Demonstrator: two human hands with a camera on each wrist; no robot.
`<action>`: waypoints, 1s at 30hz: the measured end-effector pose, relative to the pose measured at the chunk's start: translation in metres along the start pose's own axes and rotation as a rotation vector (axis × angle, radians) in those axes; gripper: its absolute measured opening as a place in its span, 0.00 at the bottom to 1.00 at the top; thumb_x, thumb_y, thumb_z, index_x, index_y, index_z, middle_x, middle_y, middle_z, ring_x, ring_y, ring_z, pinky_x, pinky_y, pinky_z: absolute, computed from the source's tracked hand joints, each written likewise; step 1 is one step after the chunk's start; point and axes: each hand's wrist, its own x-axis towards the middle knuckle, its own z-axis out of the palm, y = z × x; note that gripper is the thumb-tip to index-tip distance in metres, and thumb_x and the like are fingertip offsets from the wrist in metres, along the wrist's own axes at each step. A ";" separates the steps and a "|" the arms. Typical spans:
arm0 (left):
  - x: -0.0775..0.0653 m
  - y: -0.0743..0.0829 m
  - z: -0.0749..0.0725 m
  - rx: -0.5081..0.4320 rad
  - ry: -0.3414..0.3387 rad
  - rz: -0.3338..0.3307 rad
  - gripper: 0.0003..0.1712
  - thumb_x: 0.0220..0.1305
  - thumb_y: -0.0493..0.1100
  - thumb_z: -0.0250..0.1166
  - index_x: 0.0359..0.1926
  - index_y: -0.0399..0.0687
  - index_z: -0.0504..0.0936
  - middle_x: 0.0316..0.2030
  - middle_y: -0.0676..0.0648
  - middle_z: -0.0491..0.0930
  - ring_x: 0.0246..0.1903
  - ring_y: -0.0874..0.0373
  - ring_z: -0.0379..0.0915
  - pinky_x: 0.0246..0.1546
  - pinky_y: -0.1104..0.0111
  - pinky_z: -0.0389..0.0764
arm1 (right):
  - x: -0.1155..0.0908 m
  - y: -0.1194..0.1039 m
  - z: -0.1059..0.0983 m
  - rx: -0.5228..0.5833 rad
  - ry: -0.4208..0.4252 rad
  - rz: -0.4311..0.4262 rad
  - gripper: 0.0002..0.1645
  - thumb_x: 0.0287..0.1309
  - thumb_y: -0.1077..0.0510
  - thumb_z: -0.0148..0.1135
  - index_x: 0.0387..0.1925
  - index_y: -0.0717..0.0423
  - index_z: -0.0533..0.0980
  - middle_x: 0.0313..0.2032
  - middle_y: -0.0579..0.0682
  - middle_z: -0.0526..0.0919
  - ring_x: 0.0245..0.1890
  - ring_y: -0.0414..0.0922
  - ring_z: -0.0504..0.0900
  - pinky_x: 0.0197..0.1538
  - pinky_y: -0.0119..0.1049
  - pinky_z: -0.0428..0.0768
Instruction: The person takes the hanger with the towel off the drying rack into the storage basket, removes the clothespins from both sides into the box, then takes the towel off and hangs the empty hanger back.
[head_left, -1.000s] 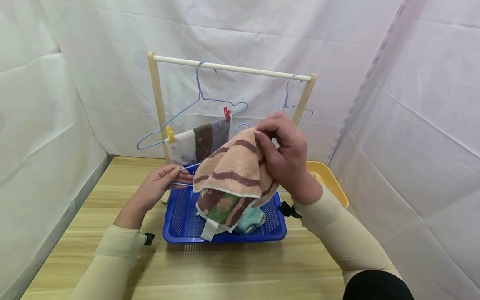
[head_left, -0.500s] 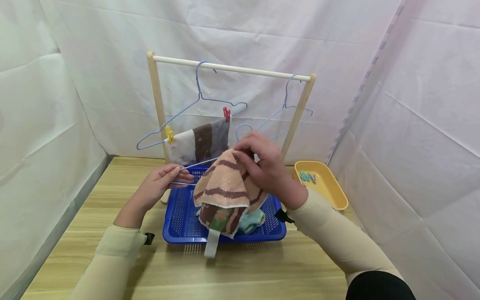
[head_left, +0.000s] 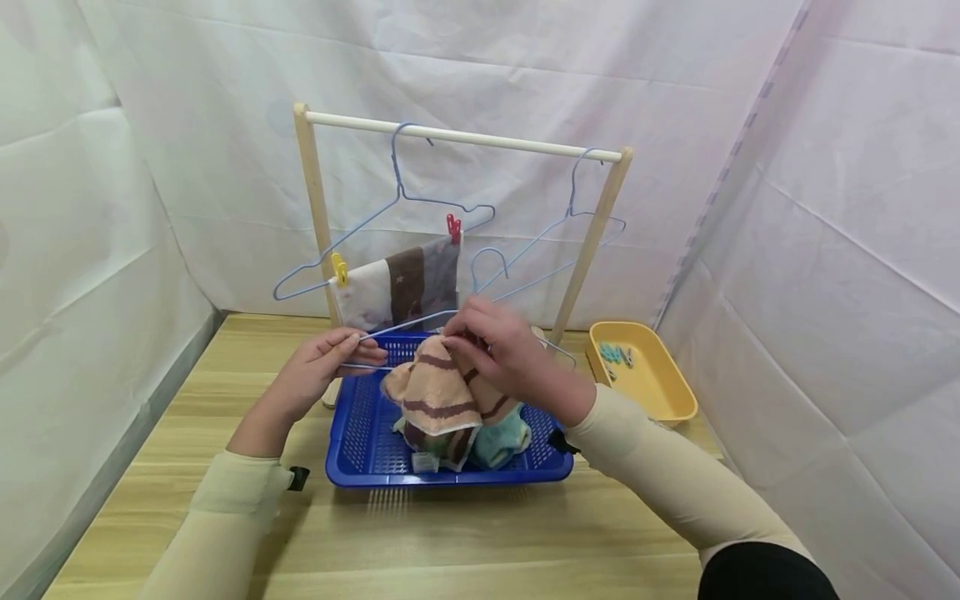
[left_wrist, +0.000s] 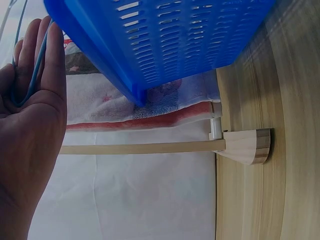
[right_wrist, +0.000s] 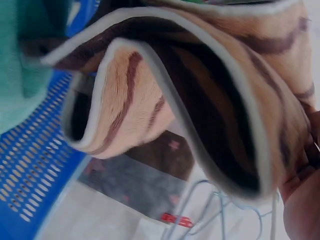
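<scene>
A striped towel [head_left: 442, 392] hangs over a blue basket [head_left: 450, 481], pinched by the right hand [head_left: 502, 346]; just beside it, the left hand [head_left: 318, 367] pinches a wire hanger [head_left: 405, 325]. The basket sits on a wood-grain bench [head_left: 450, 542], one yellow tray [head_left: 656, 379] to its right. Behind, one rack [head_left: 517, 143] bears two more hangers [head_left: 400, 187], one carrying a cloth [head_left: 405, 279] under two clips [head_left: 454, 227], before white sheeting [head_left: 525, 67].
</scene>
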 end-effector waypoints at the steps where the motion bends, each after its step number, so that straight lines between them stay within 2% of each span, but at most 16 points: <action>1: 0.000 0.000 0.000 0.003 0.001 -0.002 0.27 0.93 0.49 0.47 0.62 0.27 0.80 0.57 0.31 0.88 0.54 0.56 0.90 0.56 0.62 0.91 | -0.002 0.001 0.003 0.005 -0.021 0.004 0.03 0.80 0.61 0.67 0.45 0.57 0.84 0.40 0.48 0.83 0.39 0.42 0.79 0.41 0.30 0.83; 8: -0.001 -0.002 -0.001 0.022 0.002 0.023 0.26 0.93 0.48 0.47 0.61 0.28 0.81 0.55 0.37 0.91 0.55 0.57 0.90 0.56 0.64 0.90 | -0.012 0.003 0.014 0.023 -0.175 0.057 0.01 0.78 0.61 0.69 0.45 0.55 0.84 0.40 0.46 0.82 0.39 0.40 0.79 0.41 0.28 0.82; 18: -0.001 -0.003 0.000 0.002 0.009 0.027 0.28 0.93 0.48 0.46 0.62 0.24 0.79 0.54 0.38 0.91 0.54 0.56 0.90 0.56 0.63 0.90 | -0.021 0.003 0.027 0.047 -0.512 0.206 0.03 0.81 0.59 0.66 0.45 0.48 0.83 0.42 0.40 0.81 0.41 0.37 0.79 0.45 0.31 0.82; 21: -0.001 -0.001 0.000 0.003 0.016 0.022 0.28 0.93 0.49 0.47 0.62 0.25 0.79 0.54 0.39 0.91 0.54 0.57 0.90 0.56 0.64 0.90 | -0.023 0.004 0.032 0.037 -0.583 0.210 0.04 0.81 0.58 0.67 0.43 0.48 0.83 0.41 0.40 0.81 0.39 0.37 0.78 0.44 0.30 0.81; 25: -0.001 0.000 0.000 0.000 0.016 0.024 0.29 0.93 0.49 0.47 0.63 0.23 0.78 0.55 0.37 0.91 0.55 0.58 0.90 0.56 0.64 0.90 | -0.025 0.008 0.038 0.030 -0.621 0.184 0.04 0.81 0.58 0.67 0.42 0.48 0.83 0.39 0.41 0.80 0.37 0.39 0.77 0.42 0.31 0.80; 30: -0.001 0.001 0.000 -0.004 0.016 0.038 0.28 0.93 0.48 0.46 0.63 0.26 0.79 0.55 0.35 0.90 0.54 0.57 0.90 0.56 0.63 0.90 | -0.025 0.012 0.049 -0.013 -0.666 0.134 0.04 0.82 0.58 0.65 0.45 0.48 0.83 0.46 0.43 0.85 0.42 0.38 0.80 0.47 0.31 0.82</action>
